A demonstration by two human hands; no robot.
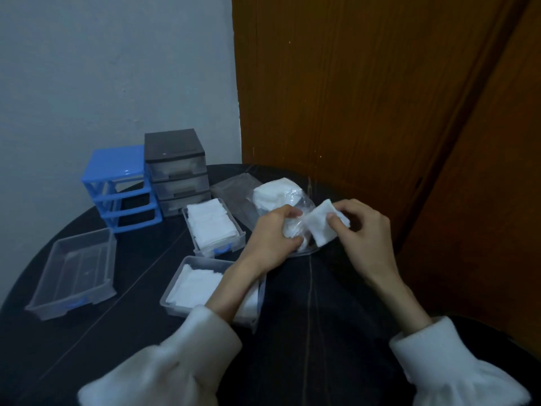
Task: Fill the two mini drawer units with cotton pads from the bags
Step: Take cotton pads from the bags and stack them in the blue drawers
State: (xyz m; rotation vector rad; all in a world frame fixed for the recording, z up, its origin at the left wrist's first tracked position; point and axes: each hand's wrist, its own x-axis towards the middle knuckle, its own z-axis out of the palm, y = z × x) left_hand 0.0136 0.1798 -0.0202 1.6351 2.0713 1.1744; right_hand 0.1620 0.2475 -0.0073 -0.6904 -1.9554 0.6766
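Beyond my fingers, at the far left, there was a plain pale wall (pixel 117 68) of grey-blue tone, with a slightly rough surface. Directly behind my fingers and to their right stood a tall brown wooden panel (pixel 336 83), perhaps a door or a wardrobe side, with vertical grain and a few small pale marks. Further right of my fingers, a second wooden surface (pixel 497 186) leaned across the view at an angle. Under my fingers was a round dark table (pixel 322 317), nearly black, with thin pale lines running over it. The light was dim and cool, and it gave no strong shadows.
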